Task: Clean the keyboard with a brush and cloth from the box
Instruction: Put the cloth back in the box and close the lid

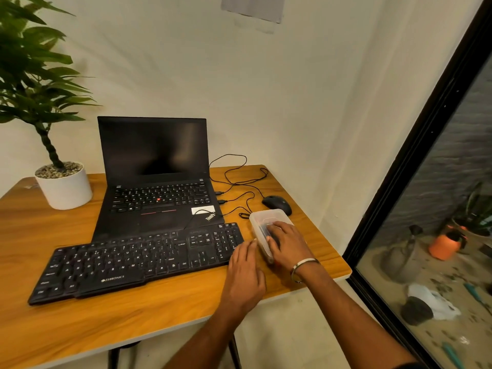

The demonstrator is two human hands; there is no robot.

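A black external keyboard (pixel 138 259) lies across the front of the wooden table (pixel 106 323). To its right stands a clear plastic box (pixel 262 218) with something dark inside. My right hand (pixel 286 242) reaches into the box, fingers over the dark contents; whether it grips anything I cannot tell. My left hand (pixel 246 272) rests against the box's near left side, fingers touching its wall. The brush and cloth cannot be made out separately.
An open black laptop (pixel 157 182) sits behind the keyboard. A black mouse (pixel 277 205) and tangled cables (pixel 237 179) lie behind the box. A potted plant in a white pot (pixel 65 189) stands at the back left. The table edge and a glass door (pixel 399 195) are close on the right.
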